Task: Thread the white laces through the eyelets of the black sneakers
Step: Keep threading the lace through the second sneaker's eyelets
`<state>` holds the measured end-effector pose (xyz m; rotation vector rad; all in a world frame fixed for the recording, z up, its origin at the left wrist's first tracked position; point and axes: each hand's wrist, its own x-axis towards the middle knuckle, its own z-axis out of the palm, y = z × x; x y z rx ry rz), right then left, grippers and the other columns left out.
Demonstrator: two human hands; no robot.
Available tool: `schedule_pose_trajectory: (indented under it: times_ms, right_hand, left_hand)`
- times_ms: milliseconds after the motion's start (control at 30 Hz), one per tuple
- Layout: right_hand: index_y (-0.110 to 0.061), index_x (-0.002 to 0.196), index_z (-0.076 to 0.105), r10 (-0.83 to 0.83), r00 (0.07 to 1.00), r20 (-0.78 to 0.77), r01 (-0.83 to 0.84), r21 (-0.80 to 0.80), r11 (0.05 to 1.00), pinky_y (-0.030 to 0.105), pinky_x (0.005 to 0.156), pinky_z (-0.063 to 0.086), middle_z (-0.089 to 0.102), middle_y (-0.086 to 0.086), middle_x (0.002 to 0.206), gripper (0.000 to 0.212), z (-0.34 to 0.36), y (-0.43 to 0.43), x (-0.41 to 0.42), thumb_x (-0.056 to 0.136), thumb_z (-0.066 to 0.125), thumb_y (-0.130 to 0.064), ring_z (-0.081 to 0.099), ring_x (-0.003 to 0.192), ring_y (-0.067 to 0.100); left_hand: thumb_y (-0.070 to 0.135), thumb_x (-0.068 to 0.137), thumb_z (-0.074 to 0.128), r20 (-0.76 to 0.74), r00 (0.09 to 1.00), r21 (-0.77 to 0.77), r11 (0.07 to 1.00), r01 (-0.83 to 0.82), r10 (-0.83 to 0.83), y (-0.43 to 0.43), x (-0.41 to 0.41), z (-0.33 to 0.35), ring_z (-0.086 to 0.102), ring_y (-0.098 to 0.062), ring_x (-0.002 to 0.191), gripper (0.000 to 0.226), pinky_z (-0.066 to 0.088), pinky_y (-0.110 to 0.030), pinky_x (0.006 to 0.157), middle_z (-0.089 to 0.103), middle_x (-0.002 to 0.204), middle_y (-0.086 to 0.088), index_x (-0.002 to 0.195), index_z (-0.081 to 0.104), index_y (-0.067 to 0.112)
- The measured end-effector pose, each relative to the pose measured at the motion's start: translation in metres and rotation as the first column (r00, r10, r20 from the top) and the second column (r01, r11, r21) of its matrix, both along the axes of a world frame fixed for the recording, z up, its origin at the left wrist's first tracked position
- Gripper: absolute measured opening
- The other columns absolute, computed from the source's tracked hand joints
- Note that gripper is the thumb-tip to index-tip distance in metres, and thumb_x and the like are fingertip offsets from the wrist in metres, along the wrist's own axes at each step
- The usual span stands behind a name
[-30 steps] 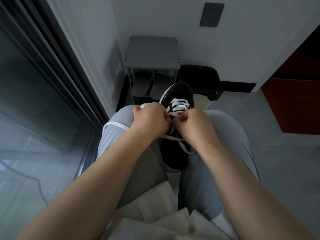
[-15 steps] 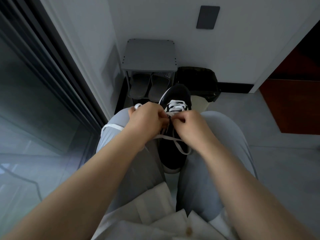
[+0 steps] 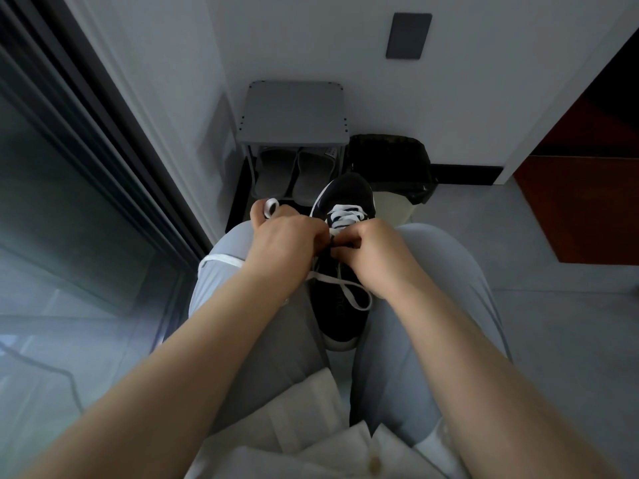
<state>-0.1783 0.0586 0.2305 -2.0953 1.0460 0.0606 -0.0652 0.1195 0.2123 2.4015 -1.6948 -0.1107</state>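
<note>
Lacing roughly halfway, as a judgement: a few flat crossings of the white lace [image 3: 345, 216] already seated on the toe side of the fingers, none visible on the near side, toward the ankle opening. Upper eyelets apparently yet to be filled, though partly hidden under the knuckles. Only one black sneaker [image 3: 328, 323] in sight and no sign of its pair, so probably a whole second shoe left to do.

Left hand [image 3: 287, 243] curled tight, fingers [image 3: 320, 233] bent down onto the tongue area. White loop of lace sticking out beyond the far side of that hand, another strand trailing off across the left thigh [image 3: 224, 250]. Right hand [image 3: 375, 252] likewise curled, fingertips [image 3: 349, 242] nearly touching those of the left, pinching what looks like lace at the eyelet row; exact hold hidden. Slack loop lying just nearer than the right fingers, on the dark upper.

Sneaker directly beneath both sets of fingers, clamped between left thigh and right thigh [image 3: 432, 271]. Long axis running straight away from the body: toe beyond the fingers, pointing toward the wall [image 3: 311, 46]; heel nearer than the wrists; sole downward.
</note>
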Motion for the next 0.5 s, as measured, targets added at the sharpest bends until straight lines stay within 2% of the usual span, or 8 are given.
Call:
schedule_pose_trajectory:
  times_ms: [67,133,233,300,400,500]
  right_hand:
    - [-0.004,0.117,0.064,-0.010,1.000,-0.021,0.011,0.014,1.000,0.030,0.093,0.037,0.063,0.017,0.118,0.027,0.002,0.000,0.000,0.095,0.052,-0.015,0.056,0.110,0.030]
    - [-0.003,0.107,0.068,-0.080,0.996,0.050,0.080,-0.013,0.997,0.033,0.089,0.041,0.066,0.018,0.108,0.023,0.002,0.004,-0.002,0.093,0.056,-0.016,0.059,0.102,0.031]
    - [-0.005,0.099,0.066,-0.121,0.991,0.053,0.128,-0.149,0.981,0.033,0.079,0.047,0.066,0.011,0.101,0.016,-0.003,0.011,-0.007,0.093,0.055,-0.015,0.061,0.093,0.026]
    - [-0.006,0.098,0.061,-0.101,0.992,0.078,0.120,-0.294,0.948,0.027,0.072,0.041,0.056,0.004,0.103,0.011,-0.006,0.013,-0.012,0.092,0.053,-0.011,0.057,0.090,0.022]
    - [-0.010,0.098,0.057,-0.040,0.988,0.147,0.091,-0.362,0.928,0.023,0.065,0.033,0.039,-0.002,0.101,0.010,-0.006,0.015,-0.022,0.092,0.049,-0.008,0.050,0.078,0.019]
    - [-0.012,0.096,0.057,0.007,0.988,0.154,0.054,-0.388,0.920,0.021,0.064,0.031,0.033,-0.005,0.099,0.009,-0.006,0.015,-0.026,0.093,0.049,-0.010,0.048,0.076,0.017]
  left_hand:
    - [0.017,0.088,0.053,-0.021,0.999,-0.014,0.999,0.029,-0.029,0.001,0.000,0.000,0.031,-0.008,0.106,0.021,-0.011,-0.028,0.097,0.047,0.075,0.011,0.097,0.067,0.030]
    - [0.021,0.092,0.050,-0.065,0.997,-0.029,0.999,0.029,-0.031,0.007,-0.001,0.004,0.020,-0.007,0.116,0.022,-0.010,-0.026,0.098,0.052,0.091,0.008,0.104,0.066,0.029]
    - [0.038,0.090,0.048,-0.065,0.997,-0.080,0.997,0.024,-0.029,0.016,-0.005,0.008,0.028,-0.011,0.124,0.024,-0.008,-0.034,0.103,0.057,0.108,0.012,0.111,0.058,0.029]
    - [0.054,0.080,0.050,-0.079,0.997,-0.097,0.995,-0.015,0.007,0.019,-0.005,0.007,0.034,-0.014,0.122,0.040,-0.004,-0.036,0.106,0.054,0.113,0.013,0.110,0.050,0.028]
    - [0.081,0.057,0.033,-0.098,0.995,-0.151,0.987,-0.052,0.037,0.018,-0.007,0.006,0.038,-0.013,0.114,0.071,0.001,-0.036,0.108,0.044,0.104,0.016,0.104,0.043,0.028]
    - [0.084,0.054,0.034,-0.089,0.995,-0.185,0.981,-0.054,0.038,0.017,-0.006,0.005,0.034,-0.015,0.116,0.083,0.004,-0.034,0.107,0.041,0.114,0.011,0.113,0.041,0.026]
